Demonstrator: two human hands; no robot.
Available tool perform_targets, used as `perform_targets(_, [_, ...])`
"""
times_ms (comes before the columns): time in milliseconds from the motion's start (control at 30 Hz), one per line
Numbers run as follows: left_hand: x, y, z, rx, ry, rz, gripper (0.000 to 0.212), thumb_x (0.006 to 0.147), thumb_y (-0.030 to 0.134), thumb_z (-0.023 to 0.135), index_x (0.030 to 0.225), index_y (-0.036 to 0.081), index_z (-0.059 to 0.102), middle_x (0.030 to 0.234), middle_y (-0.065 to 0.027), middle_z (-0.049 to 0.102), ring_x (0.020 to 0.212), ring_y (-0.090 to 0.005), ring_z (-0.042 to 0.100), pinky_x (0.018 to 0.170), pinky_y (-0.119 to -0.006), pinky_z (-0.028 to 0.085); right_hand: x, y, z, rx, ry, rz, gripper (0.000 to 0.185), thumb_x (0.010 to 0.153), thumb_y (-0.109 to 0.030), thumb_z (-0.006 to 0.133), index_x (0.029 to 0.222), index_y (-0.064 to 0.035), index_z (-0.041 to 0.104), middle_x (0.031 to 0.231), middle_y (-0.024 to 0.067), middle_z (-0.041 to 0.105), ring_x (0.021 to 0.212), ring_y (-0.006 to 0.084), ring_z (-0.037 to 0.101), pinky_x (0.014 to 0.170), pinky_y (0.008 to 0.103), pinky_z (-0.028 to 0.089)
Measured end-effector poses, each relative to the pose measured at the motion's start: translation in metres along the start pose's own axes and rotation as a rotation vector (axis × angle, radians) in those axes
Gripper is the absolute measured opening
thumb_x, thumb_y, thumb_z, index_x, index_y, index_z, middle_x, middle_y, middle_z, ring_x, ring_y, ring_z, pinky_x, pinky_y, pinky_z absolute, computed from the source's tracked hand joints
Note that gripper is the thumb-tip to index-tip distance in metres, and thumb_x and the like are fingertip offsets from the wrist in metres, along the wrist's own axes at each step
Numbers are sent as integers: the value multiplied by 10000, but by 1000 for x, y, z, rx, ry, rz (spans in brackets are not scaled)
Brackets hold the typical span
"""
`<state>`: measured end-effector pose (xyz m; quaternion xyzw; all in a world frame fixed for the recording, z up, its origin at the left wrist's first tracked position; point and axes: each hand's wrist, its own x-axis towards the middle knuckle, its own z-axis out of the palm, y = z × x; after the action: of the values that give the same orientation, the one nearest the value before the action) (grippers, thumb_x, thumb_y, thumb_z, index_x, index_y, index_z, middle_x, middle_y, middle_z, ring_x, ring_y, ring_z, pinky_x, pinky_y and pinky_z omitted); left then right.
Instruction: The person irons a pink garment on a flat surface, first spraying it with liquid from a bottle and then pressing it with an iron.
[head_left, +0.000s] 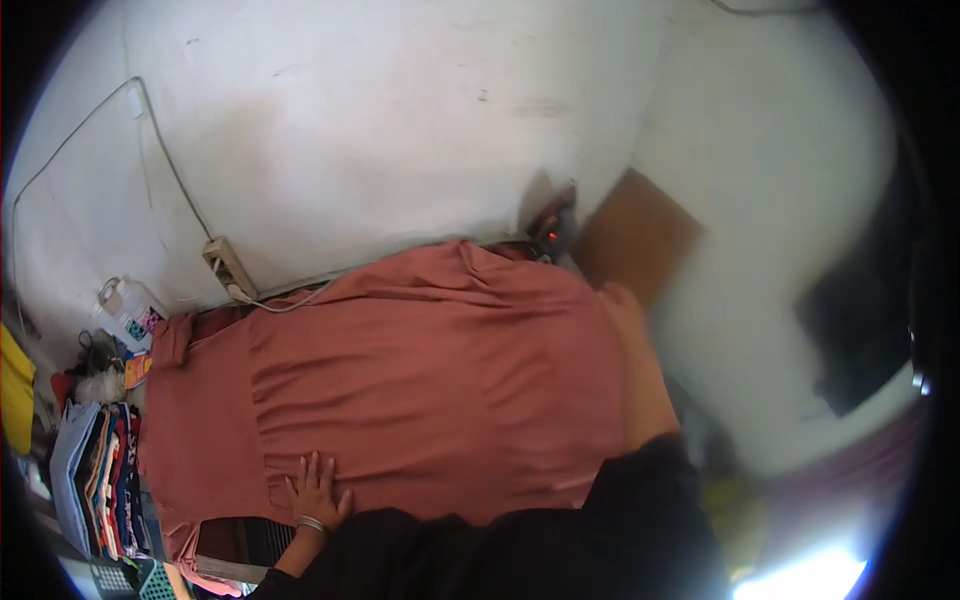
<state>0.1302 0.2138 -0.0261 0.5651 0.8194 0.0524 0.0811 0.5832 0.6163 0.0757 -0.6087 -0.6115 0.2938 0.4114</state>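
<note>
A salmon-pink garment (420, 375) with gathered folds and sleeves lies spread before me over a table or board. Fingers apart, my left hand (319, 495) rests flat on its near side, by the gathered seam; a bracelet circles the wrist. My right arm reaches across to the far right. There my right hand (619, 296) touches the garment's right edge, its fingers blurred and partly hidden, so a grip cannot be made out. Just beyond that hand, an iron (553, 225) with a lit red light stands on end against the wall.
A power strip (229, 268) hangs on the wall, its plugged cord (292, 306) running onto the garment. White plastic bottles (131, 315) and a stack of folded clothes (97, 480) sit at left. A brown board (637, 232) leans in the corner beside the iron.
</note>
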Motion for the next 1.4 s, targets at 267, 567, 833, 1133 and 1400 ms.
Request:
perform_targets(267, [1, -2, -2, -44, -86, -23, 754, 735, 550, 633, 1390, 233, 433, 1527, -96, 235, 1419, -310, 169, 1090, -641, 84, 229, 74, 110, -62, 195, 252, 571, 743, -299, 736, 1175, 28, 556, 1106, 181, 630, 1048, 242, 603, 886, 356, 464])
perform_targets(567, [-8, -1, -1, -35, -80, -44, 757, 747, 590, 612, 1390, 229, 440, 1524, -94, 241, 1417, -306, 174, 1085, -642, 86, 174, 22, 103, 885, 206, 118, 522, 839, -186, 693, 1283, -125, 426, 1230, 135, 494, 1067, 329, 524, 798, 524, 459])
perform_targets(833, [-4, 2, -11, -42, -15, -12, 716, 803, 542, 561, 1416, 218, 384, 1529, -68, 234, 1420, -290, 173, 1082, -643, 106, 146, -123, -52, 630, 108, -423, 447, 854, -156, 686, 1243, -84, 477, 1211, 120, 535, 1120, 249, 531, 914, 503, 442])
perform_targets(1133, [-24, -21, -3, -360, 331, 68, 599, 843, 402, 550, 1382, 173, 425, 1494, -89, 314, 1377, -321, 287, 1075, -608, 211, -12, -321, -34, 74, -188, -636, 256, 860, -173, 650, 1076, -46, 598, 866, 36, 622, 773, 123, 552, 745, 274, 438])
perform_targets(1400, [-81, -158, -33, -65, 233, -451, 601, 883, 436, 487, 1418, 187, 374, 1513, -76, 283, 1413, -292, 209, 1095, -597, 179, -259, -296, 183, -564, -921, -803, 335, 719, -277, 757, 1001, -124, 662, 945, 111, 676, 884, 290, 645, 789, 385, 492])
